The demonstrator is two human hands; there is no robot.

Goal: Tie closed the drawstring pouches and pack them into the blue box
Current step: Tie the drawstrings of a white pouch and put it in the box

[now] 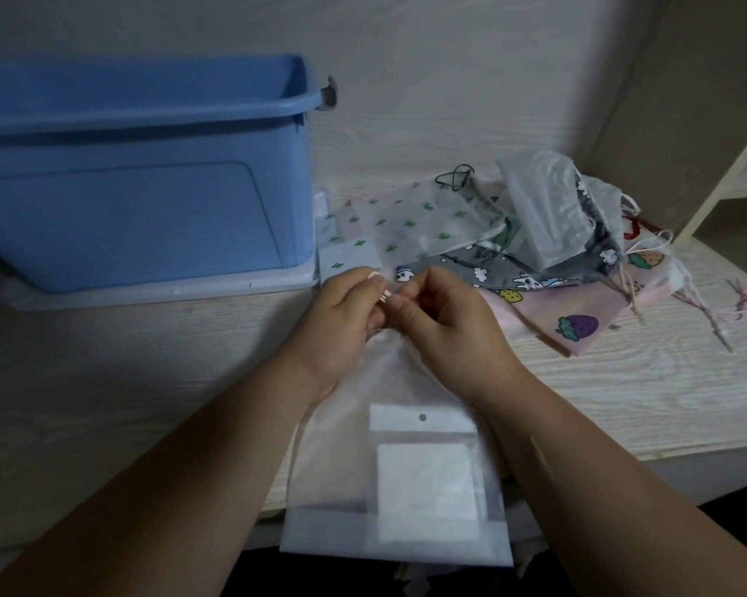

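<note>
Both forearms reach forward over table [104,381], wrists bent inward, knuckles up. Left hand [341,321] and right hand [444,325] meet fingertip to fingertip, each pinched shut on cord at gathered neck of translucent white pouch [406,467]. Pouch body hangs toward viewer over table edge. Blue box [139,174] stands far left. Other pouches [513,252] heaped right of box.

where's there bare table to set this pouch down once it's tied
Bare pale wood table lies in front of the blue plastic box, left of the left hand, and right of the right hand, nearer than the crowded heap of patterned pouches.
</note>
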